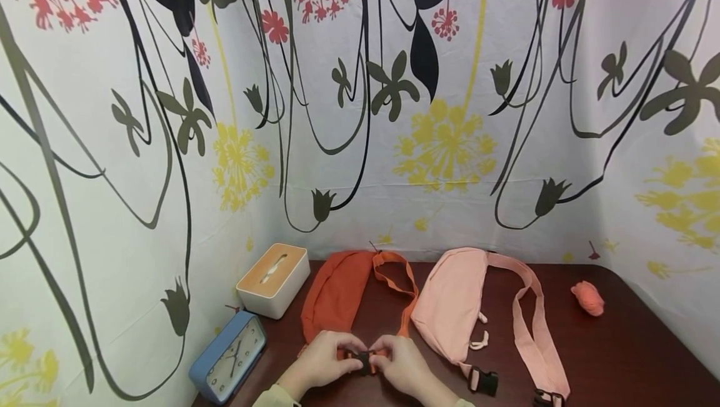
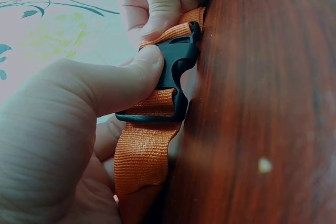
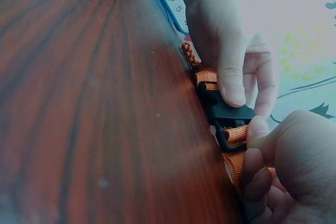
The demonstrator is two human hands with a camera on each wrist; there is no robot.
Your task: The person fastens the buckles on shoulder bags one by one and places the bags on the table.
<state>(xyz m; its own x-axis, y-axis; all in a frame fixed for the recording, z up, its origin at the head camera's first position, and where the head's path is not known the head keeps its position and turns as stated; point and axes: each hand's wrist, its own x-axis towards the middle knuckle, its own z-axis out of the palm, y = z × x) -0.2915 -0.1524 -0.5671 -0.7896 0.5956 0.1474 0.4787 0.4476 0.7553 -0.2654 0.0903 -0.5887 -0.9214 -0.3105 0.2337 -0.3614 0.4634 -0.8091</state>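
A black side-release buckle (image 2: 170, 66) joins the two orange strap ends of the orange waist bag (image 1: 337, 288), its halves fitted together. My left hand (image 1: 323, 360) pinches one half, thumb flat on its face. From the other side, my right hand (image 1: 404, 366) pinches the buckle's end where the orange strap (image 3: 236, 134) loops through, thumb and index finger at the bar. Both hands hold the buckle low, close over the table's front part. The orange bag lies flat just beyond them, its strap (image 1: 413, 297) curving round on the right.
Right of the hands lies a pink waist bag (image 1: 452, 304), its black buckle halves (image 1: 484, 381) apart. A blue clock (image 1: 227, 357) and a white tissue box (image 1: 275, 285) with a wooden lid stand at left. A coral yarn bundle (image 1: 587, 298) lies far right on the dark table (image 1: 630, 344).
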